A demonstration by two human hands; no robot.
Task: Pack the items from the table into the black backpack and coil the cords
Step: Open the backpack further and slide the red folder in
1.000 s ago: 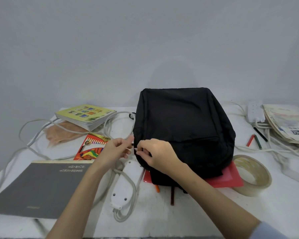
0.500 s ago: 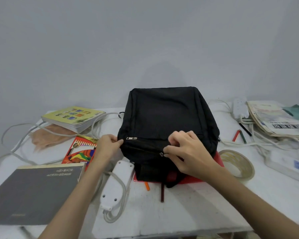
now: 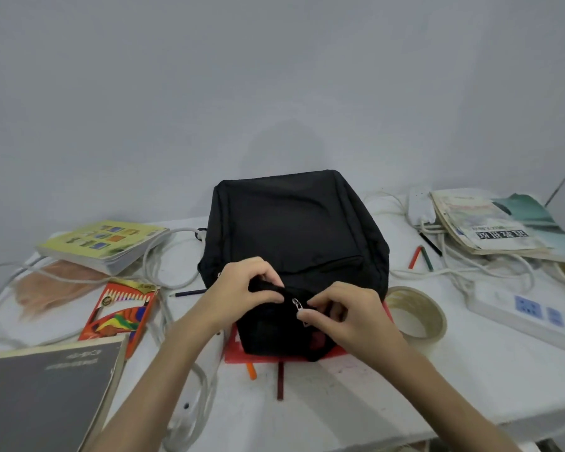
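The black backpack (image 3: 294, 236) lies flat in the middle of the white table (image 3: 405, 386), on top of a red folder (image 3: 238, 353). My left hand (image 3: 242, 295) grips a fold of the backpack's fabric at its near end. My right hand (image 3: 343, 318) pinches the silver zipper pull (image 3: 297, 304) just right of the left hand. White cords (image 3: 163, 265) loop over the table's left side. A power strip's cord (image 3: 199, 402) shows below my left forearm.
On the left lie a yellow book (image 3: 101, 243), a coloured pencil box (image 3: 121, 311) and a dark notebook (image 3: 43, 396). On the right are a tape roll (image 3: 415, 313), loose pencils (image 3: 421, 256), stacked papers (image 3: 490, 226) and a white power strip (image 3: 532, 316). Two pencils (image 3: 279, 380) stick out under the folder.
My left hand moved from the backpack's left edge to the fabric beside the zipper. My right hand slid right along the zipper line and now pinches the pull.
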